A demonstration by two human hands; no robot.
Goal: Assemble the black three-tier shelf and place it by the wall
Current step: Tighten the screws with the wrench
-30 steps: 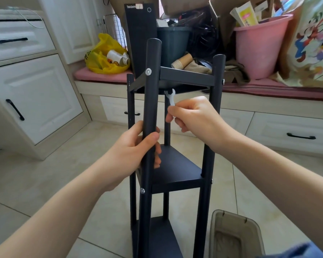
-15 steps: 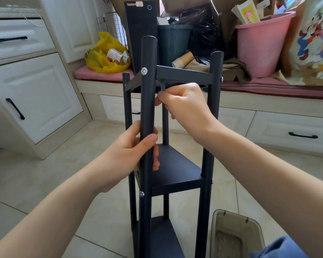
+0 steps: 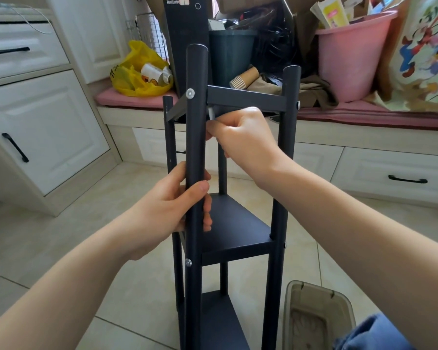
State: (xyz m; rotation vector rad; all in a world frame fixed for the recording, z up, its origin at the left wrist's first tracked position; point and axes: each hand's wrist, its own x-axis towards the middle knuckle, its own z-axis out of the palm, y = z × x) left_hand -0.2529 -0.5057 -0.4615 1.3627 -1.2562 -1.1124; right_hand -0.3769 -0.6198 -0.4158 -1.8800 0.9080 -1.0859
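Cupboards (image 3: 43, 132) in white fill the left edge, with black handles on door and drawer. Next to them a yellow bag (image 3: 137, 72) slumps on the pink cushion (image 3: 127, 101) of a low bench (image 3: 339, 137).

My left hand (image 3: 162, 210) comes in from the lower left and is clamped round the front post (image 3: 195, 137) of the black shelf (image 3: 238, 248). The thumb lies across the near face and the fingers curl behind, between the top tier (image 3: 245, 99) and the middle tier (image 3: 233, 218), just above the latter. The shelf stands upright directly before me, in the centre, between my two forearms, over the pale tiled floor (image 3: 61, 236) and in front of the bench. Its feet are cut off by the lower edge. Behind its top stand a tall black box (image 3: 185, 26) and a dark bin (image 3: 230, 54), with paper cups (image 3: 243, 80) lying beside.

My right hand (image 3: 243, 140) reaches inside the frame, just under the top tier and just right of the front post, above my left hand and apart from it. Its fingers are curled tight and pinch a small pale tool (image 3: 211, 114), of which only a sliver shows against the tier's underside.

Farther right a pink bucket (image 3: 349, 56) sits on the bench, and a clear plastic tub (image 3: 314, 322) rests on the floor just beside the shelf's right post (image 3: 276, 274).
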